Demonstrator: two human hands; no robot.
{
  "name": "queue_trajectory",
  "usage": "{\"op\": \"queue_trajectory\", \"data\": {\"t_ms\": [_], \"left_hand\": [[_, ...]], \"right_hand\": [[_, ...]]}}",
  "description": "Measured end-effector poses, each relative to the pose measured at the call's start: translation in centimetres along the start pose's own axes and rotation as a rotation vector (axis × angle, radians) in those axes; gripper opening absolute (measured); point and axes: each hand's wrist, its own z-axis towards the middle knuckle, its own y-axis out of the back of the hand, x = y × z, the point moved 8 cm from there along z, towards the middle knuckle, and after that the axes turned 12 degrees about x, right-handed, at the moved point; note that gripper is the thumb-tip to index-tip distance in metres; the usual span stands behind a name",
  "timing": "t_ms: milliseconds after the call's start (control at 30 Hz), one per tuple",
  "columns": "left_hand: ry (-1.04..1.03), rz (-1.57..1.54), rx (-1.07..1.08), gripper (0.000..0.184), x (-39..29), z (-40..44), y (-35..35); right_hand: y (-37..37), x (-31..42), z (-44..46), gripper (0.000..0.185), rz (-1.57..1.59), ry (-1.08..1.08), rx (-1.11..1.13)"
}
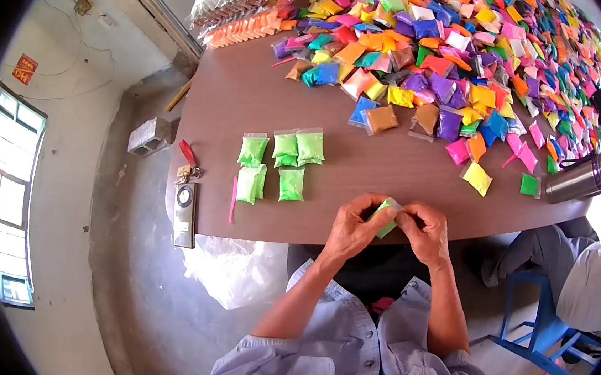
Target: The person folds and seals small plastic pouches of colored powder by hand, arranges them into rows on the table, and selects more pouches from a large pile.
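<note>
Near the table's front edge, both hands meet at one small green packet (388, 219) with a clear plastic end. My left hand (356, 226) has its fingers closed on the packet's left side. My right hand (425, 231) pinches its upper right part. To the left lie several bright green packets in two rows, among them a pair at the upper left (253, 149), one at the upper right (310, 146) and one at the lower right (291, 184). A thin pink strip (233, 200) lies beside them.
A large heap of coloured packets (460, 73) covers the table's back. Keys (189, 171) and a dark phone-like device (184, 214) lie at the left edge. A metal flask (581, 181) lies at the right, near a seated person (596, 285). Stacked packets (241, 11) stand behind.
</note>
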Motion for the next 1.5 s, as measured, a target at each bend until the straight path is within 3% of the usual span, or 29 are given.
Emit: {"op": "queue_trajectory", "data": {"t_ms": [367,467,533,633,767,967,1167,1333,1500], "left_hand": [[-0.024,0.030,0.039,0.027,0.2,0.1,0.2],[-0.064,0.161,0.001,0.030,-1.1,0.3,0.0],[0.065,0.346,0.096,0.032,-1.4,0.0,-0.2],[-0.015,0.249,0.039,0.032,-1.1,-0.1,0.0],[0.018,0.311,0.035,0.029,0.2,-0.4,-0.1],[-0.020,0.099,0.009,0.030,-0.7,-0.4,-0.7],[0.047,0.276,0.026,0.034,0.1,-0.5,0.0],[0.044,0.220,0.044,0.032,-0.3,-0.4,-0.2],[0.036,0.375,0.066,0.027,-1.0,-0.2,-0.9]], "right_hand": [[-0.1,-0.6,0.1,0.015,0.034,-0.029,0.044],[0.6,-1.3,0.0,0.018,0.072,-0.025,-0.010],[0.7,-1.3,-0.2,0.019,0.094,-0.035,-0.031],[0.3,-0.5,0.0,0.020,0.151,-0.022,-0.082],[0.0,-0.7,0.0,0.018,0.094,-0.111,0.026],[1.0,-1.3,-0.4,0.018,0.183,-0.065,-0.068],[0.9,-0.4,-0.3,0.021,0.213,-0.079,-0.125],[0.7,-1.6,-0.4,0.022,0.181,-0.148,-0.002],[0.9,-1.0,-0.3,0.020,0.181,-0.006,-0.110]]}}
